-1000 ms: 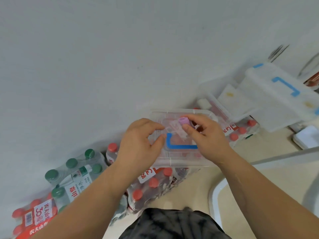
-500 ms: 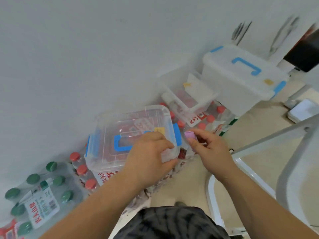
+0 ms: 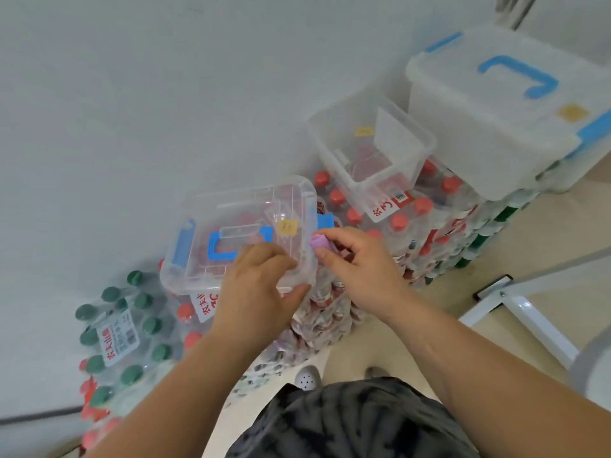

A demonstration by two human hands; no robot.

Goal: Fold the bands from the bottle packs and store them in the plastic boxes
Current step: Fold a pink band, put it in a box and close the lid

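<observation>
A small clear plastic box [image 3: 211, 226] with a blue handle and blue side clips rests on packs of red-capped bottles [image 3: 413, 213]. My left hand [image 3: 261, 292] grips the near right corner of its lid. My right hand [image 3: 357, 262] pinches a folded purple band [image 3: 319, 241] between thumb and fingers, right at the box's right edge beside the open blue clip [image 3: 327, 221].
An open clear box [image 3: 370, 150] without a lid stands on the bottle packs further right. A large white box [image 3: 502, 104] with a blue handle sits beyond it. Green-capped bottle packs [image 3: 122, 328] lie at the left against the wall. A white metal frame [image 3: 529, 322] is at the right.
The view has swung left and down. My left hand has shifted to the lid's corner. My right hand with the purple band has come off the lid to the box's right edge.
</observation>
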